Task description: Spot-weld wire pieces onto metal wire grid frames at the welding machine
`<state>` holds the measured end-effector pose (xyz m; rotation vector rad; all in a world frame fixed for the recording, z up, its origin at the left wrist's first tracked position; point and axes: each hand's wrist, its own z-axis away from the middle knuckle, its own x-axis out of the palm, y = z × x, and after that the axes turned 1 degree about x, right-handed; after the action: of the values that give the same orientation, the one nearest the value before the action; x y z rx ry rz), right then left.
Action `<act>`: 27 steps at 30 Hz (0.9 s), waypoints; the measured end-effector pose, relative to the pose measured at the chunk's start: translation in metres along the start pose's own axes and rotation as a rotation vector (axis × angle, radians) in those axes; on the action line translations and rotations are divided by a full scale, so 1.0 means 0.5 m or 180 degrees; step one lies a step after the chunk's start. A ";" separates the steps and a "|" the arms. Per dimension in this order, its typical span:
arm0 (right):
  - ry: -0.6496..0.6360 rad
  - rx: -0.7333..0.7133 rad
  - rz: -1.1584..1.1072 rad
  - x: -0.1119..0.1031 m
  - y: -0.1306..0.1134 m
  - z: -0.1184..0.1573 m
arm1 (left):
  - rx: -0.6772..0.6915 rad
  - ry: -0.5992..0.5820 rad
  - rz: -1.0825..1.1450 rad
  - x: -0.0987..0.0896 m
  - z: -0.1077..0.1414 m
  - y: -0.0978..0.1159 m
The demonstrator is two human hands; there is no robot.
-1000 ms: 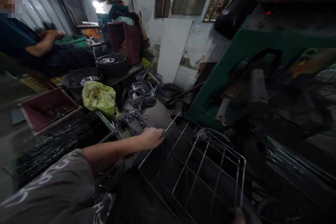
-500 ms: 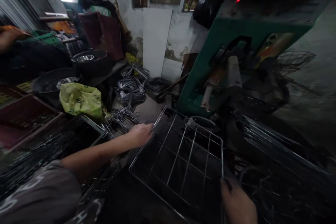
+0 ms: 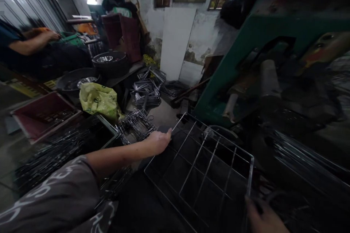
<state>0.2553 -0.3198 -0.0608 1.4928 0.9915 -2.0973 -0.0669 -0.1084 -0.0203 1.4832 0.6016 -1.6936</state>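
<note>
A rectangular wire rack point(image 3: 195, 165) of thin metal rods lies across the front of my body, over dark cloth. My left hand point(image 3: 159, 142) is closed on its left edge, with the thumb along the rim. At the lower right, my right hand point(image 3: 261, 214) grips the opposite edge; its fingers are partly in shadow. The rack's near edge runs down out of the bottom of the view.
A green machine point(image 3: 246, 51) with round metal bars stands at the right. On the left are a wire-filled crate point(image 3: 108, 125), a yellow-green sack point(image 3: 98, 100) and a red crate point(image 3: 45, 114). Bent wire frames point(image 3: 146, 93) are heaped ahead. Another person's hand point(image 3: 45, 38) shows far left.
My view has turned left, so the surroundings sit further right. Both hands still hold the wire rack, which appears shifted right and slightly lower. More of the other person's arm shows.
</note>
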 end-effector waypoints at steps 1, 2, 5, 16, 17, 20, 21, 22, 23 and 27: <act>0.0099 -0.0025 -0.0027 -0.004 -0.005 -0.008 | -0.0013 0.0032 0.0044 0.000 -0.003 0.000; 0.0227 -0.0065 -0.0046 -0.006 -0.012 -0.017 | -0.0034 0.0060 0.0082 -0.001 -0.006 -0.001; 0.0577 -0.0240 -0.0409 -0.003 -0.035 -0.052 | -0.0156 0.0106 0.0201 -0.003 -0.007 -0.004; 0.0877 0.0064 -0.2383 -0.010 -0.053 -0.027 | -0.0081 0.0644 0.1912 -0.032 0.010 -0.046; 0.0874 0.0011 -0.2575 -0.019 -0.053 -0.012 | -0.0151 0.0656 0.2163 -0.044 0.007 -0.047; 0.0799 -0.0205 -0.2958 -0.046 -0.059 0.023 | -0.0180 0.0126 0.3534 -0.069 -0.023 -0.034; 0.0767 -0.0253 -0.2946 -0.054 -0.059 0.030 | -0.0141 -0.0251 0.4075 -0.071 -0.037 -0.027; 0.0699 -0.0303 -0.2898 -0.063 -0.056 0.033 | -0.0113 -0.0658 0.4537 -0.070 -0.052 -0.020; 0.0595 -0.0340 -0.2839 -0.072 -0.048 0.034 | -0.0119 -0.1008 0.4867 -0.065 -0.066 -0.013; 0.0609 0.0375 -0.1965 -0.094 0.053 0.018 | -0.0262 -0.1339 0.5143 -0.027 -0.093 0.004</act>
<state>0.2841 -0.3487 -0.0242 1.6135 1.5890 -2.4850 -0.0375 -0.0697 -0.0165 0.9046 -0.6617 -0.5674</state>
